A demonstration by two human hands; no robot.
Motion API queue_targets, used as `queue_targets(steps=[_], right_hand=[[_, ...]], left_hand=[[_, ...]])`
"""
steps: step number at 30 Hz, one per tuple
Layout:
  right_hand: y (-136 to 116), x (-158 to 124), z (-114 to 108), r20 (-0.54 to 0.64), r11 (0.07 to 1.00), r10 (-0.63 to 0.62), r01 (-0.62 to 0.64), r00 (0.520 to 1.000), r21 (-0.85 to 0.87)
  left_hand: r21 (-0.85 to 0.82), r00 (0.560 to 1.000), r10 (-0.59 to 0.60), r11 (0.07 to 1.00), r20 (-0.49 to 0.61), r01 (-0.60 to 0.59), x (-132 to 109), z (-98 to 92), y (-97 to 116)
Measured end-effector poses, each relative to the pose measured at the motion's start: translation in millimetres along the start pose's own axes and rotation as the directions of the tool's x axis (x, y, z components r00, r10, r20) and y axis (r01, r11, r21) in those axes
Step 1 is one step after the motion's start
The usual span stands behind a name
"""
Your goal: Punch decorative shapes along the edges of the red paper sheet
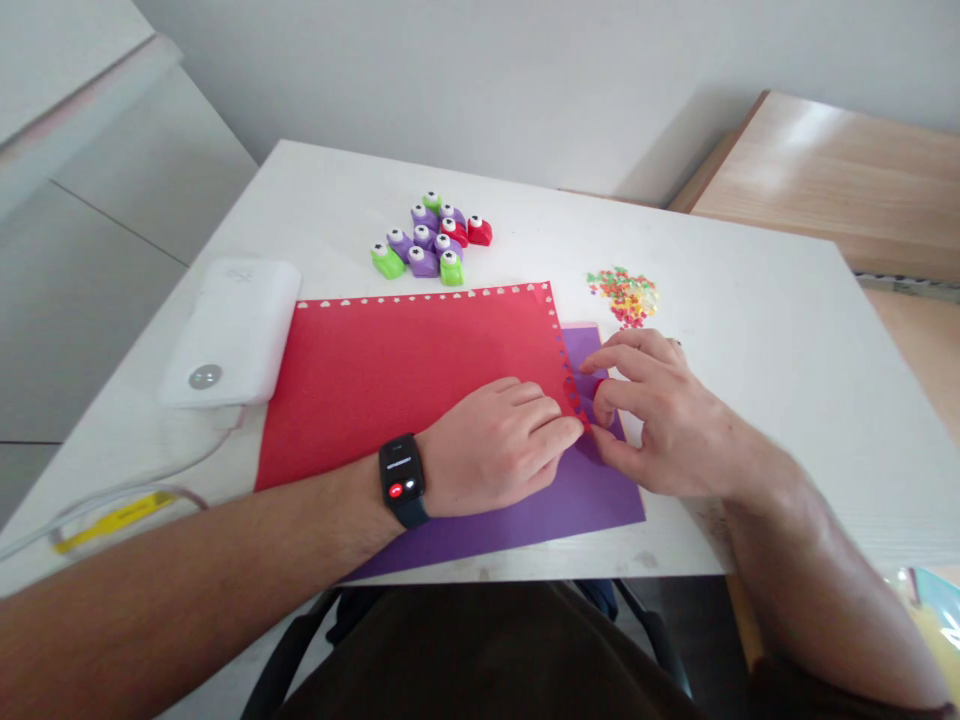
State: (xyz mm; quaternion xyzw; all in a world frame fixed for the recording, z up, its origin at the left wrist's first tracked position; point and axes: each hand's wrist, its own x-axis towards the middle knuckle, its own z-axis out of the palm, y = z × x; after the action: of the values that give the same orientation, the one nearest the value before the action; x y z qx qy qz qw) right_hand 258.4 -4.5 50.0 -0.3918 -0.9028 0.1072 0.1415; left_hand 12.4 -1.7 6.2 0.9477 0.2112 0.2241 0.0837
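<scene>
Red punched-edge paper (pixel 405 390) — left fingers (pixel 536 425) pressed flat on it, right fingers (pixel 611 365) pinching its edge.

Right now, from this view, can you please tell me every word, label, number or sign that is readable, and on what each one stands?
Nothing can be quoted with certainty.
Smartwatch screen: a small line of text above two round buttons, one red; too blurred to read.
White device: a faint mark near its far end; unreadable.
Yellow strip: dark marks; too blurred to read.
</scene>
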Motion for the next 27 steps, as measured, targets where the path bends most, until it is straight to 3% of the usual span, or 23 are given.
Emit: queue_targets(steps=[9,27], right_hand=[[-2,0,-4,-0.024,0.999,-0.013,0.013,1.0,0.031],[3,8,0,-0.186,0.998,-0.017,0.028,0.982,0.059]], left_hand=[[0.017,0.999,0.027,0.999,0.047,-0.027,1,-1.0,1],[-0.04,0.999,0.04,0.998,-0.003,-0.041,-10,1.9,-13]])
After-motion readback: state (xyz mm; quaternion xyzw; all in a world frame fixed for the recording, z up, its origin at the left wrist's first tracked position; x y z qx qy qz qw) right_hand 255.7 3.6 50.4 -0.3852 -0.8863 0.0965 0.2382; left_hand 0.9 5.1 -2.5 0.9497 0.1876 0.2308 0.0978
